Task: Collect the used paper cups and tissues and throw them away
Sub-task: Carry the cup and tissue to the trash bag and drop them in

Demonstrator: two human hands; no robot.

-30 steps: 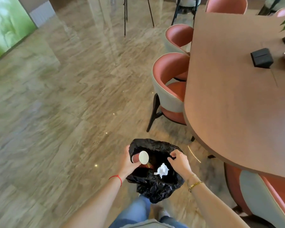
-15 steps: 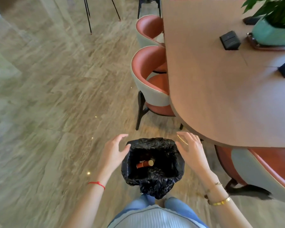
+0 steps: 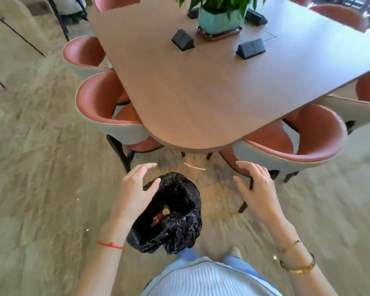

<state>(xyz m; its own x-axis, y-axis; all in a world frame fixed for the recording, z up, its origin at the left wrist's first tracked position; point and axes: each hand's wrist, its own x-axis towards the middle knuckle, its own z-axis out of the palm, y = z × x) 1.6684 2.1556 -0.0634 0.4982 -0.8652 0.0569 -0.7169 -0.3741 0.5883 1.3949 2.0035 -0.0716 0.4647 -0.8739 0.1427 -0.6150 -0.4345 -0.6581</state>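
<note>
Surface (image 3: 201, 92) shows no cups or tissues; bin (image 3: 175, 212) holds cup (image 3: 161, 215); left hand (image 3: 135, 191), right hand (image 3: 257, 189) spread, empty; disposal looks done; next: scan for leftovers.

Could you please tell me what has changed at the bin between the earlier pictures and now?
Both hands have let go: the left hand released the paper cup and the right hand the tissue, and both have now drawn apart, open. A cup lies inside the black bin bag; the tissue is out of sight. The bin stayed on the floor beside the table.
</note>
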